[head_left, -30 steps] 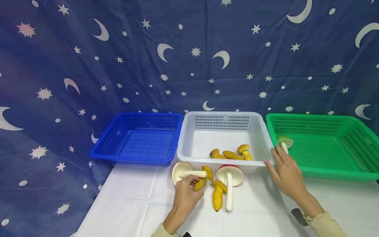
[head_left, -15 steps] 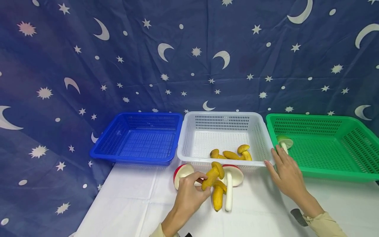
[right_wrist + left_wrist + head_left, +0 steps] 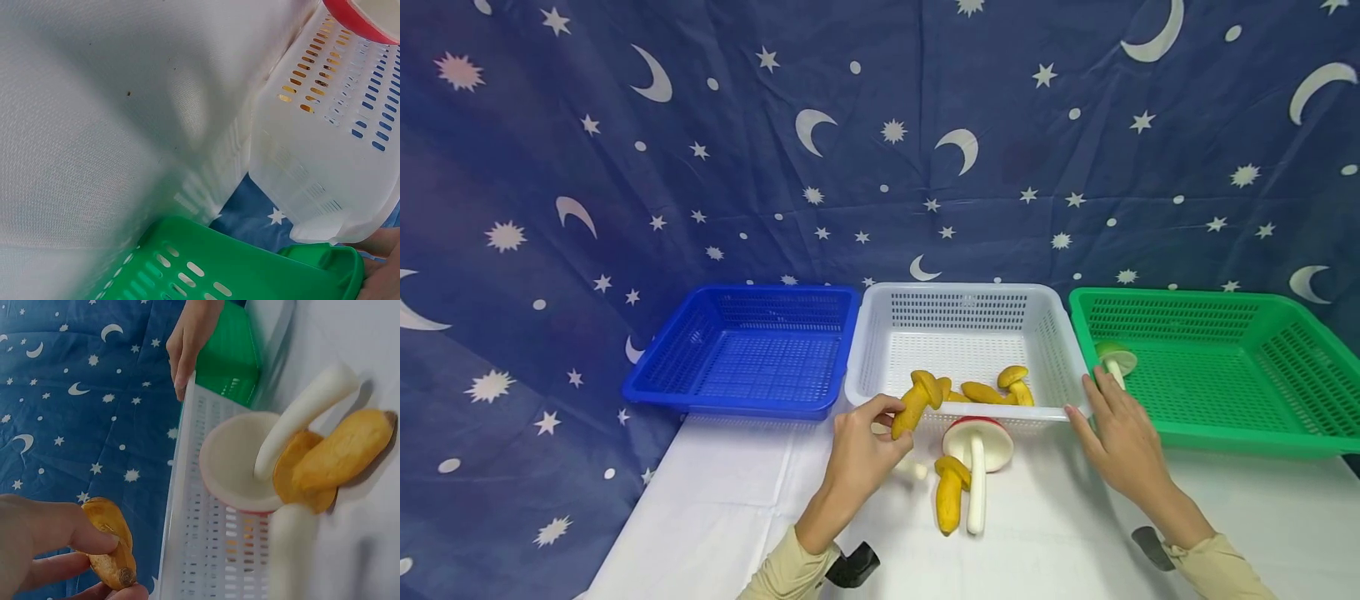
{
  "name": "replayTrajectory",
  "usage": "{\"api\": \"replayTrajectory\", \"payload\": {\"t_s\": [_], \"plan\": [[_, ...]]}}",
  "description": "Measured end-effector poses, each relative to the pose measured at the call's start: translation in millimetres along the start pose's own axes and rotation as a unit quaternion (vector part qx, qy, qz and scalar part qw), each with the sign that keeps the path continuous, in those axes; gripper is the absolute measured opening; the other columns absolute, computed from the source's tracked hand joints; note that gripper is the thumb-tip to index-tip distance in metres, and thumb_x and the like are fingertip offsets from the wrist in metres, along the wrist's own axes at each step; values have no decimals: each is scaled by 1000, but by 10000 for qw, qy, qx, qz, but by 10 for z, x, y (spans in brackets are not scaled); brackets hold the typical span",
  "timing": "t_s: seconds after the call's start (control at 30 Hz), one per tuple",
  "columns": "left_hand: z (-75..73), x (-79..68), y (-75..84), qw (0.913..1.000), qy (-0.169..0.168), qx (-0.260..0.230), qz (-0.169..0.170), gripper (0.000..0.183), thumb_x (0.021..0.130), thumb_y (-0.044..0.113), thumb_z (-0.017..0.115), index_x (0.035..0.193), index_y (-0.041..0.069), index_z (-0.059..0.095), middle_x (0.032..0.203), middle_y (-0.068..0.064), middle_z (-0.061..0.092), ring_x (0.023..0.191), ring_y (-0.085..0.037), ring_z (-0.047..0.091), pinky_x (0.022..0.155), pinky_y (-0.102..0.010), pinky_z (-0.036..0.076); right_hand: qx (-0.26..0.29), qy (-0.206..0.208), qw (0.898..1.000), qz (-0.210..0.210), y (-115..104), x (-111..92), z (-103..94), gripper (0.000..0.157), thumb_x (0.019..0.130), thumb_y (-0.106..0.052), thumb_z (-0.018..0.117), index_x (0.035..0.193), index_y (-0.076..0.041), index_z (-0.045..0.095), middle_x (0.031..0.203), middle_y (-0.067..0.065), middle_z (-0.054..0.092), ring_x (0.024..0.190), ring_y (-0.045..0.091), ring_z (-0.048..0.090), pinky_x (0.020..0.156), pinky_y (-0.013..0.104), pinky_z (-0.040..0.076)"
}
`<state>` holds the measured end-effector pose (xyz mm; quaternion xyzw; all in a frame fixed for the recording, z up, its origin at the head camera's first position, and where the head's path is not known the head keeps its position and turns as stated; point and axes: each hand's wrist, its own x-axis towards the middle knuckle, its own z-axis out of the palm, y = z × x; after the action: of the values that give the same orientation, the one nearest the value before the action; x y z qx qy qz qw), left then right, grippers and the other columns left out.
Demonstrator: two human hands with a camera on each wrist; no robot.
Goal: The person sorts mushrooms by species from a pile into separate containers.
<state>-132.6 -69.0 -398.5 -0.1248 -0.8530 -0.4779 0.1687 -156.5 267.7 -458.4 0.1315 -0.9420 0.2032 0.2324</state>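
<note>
The head view looks forward and down from the greatest remove, taking in the blue basket point(image 3: 730, 408), white basket point(image 3: 958, 346), green basket point(image 3: 1195, 375) and starry curtain point(image 3: 737, 167) behind them. The left wrist view, turned on its side, sits close behind the left hand point(image 3: 859, 450) and faces along the white basket toward the green; the right wrist view (also turned, tablecloth point(image 3: 81, 156) at upper left) peers from very near at the gap between those two baskets, parts of which all three views share.
</note>
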Motion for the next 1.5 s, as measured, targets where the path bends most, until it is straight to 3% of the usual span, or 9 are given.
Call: {"api": "replayTrajectory", "payload": {"t_s": [0.5,0.83,1.3,1.5], "plan": [[-33,350,-144,9992,-42,381,-73,26,67,-2,73,92,3,71,84,-8,71,73,-19,66,61,-22,54,-34,79,10000,12,9,-1,8,58,97,-32,51,137,8,42,145,27,33,132,45,32,107,60,22],[11,573,-247,9978,-217,609,-165,26,68,-2,73,94,1,71,88,-10,71,74,-22,66,67,-31,54,-51,36,10000,30,0,-1,3,58,97,-32,51,138,8,41,146,27,33,133,44,31,107,60,22],[164,822,-389,9870,-903,1170,-625,24,68,2,75,92,3,70,88,-10,71,76,-18,65,64,-29,52,-90,94,9999,-14,22,-1,11,57,96,-32,52,137,7,42,146,26,33,131,45,33,107,59,23],[197,907,-483,9801,-1326,1336,-629,21,68,1,76,88,1,70,83,-12,70,78,-22,63,66,-29,51,-134,111,9998,-60,36,-7,26,58,96,-32,52,137,7,42,145,26,34,130,45,34,107,58,24]]}}
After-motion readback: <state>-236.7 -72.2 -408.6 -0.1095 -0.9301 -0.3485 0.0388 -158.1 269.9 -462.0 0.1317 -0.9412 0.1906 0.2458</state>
